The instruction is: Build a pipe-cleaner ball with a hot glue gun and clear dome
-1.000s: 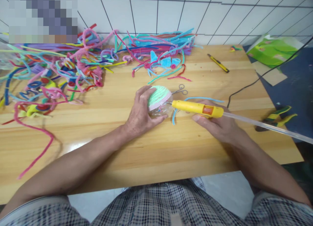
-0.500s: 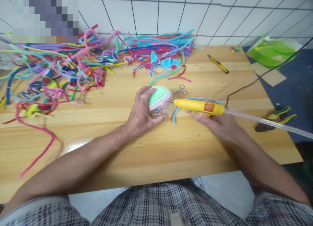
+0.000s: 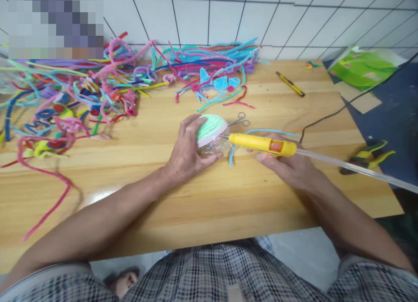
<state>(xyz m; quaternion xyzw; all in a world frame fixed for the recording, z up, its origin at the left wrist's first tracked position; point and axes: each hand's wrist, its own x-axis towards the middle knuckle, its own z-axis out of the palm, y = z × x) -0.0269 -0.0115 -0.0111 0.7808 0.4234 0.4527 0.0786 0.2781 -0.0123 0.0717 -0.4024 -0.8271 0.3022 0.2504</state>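
My left hand (image 3: 187, 147) is wrapped round a clear plastic ball (image 3: 209, 150), whose upper part is covered in mint-green pipe cleaner (image 3: 211, 127) with a pale pink band along its edge. In my right hand (image 3: 284, 162) is a yellow hot glue gun (image 3: 257, 144); a long clear glue stick (image 3: 349, 167) sticks out of its back end. The metal nozzle points left and is at the pink band, though whether it touches cannot be told. Just behind the ball lie small scissors (image 3: 240, 119), and a light blue pipe cleaner (image 3: 272, 131) rests beyond the glue gun.
Tangled pipe cleaners (image 3: 75, 97) cover the table's left rear, with a bundle (image 3: 215, 56) along the tiled wall. A yellow utility knife (image 3: 290, 84) lies at the back right. Pliers (image 3: 362, 158) sit near the right edge, and a black cable (image 3: 326, 115) crosses there.
The whole view has shifted slightly. Both hands keep their holds, and the nozzle stays at the pink band. A foot now shows below the table.
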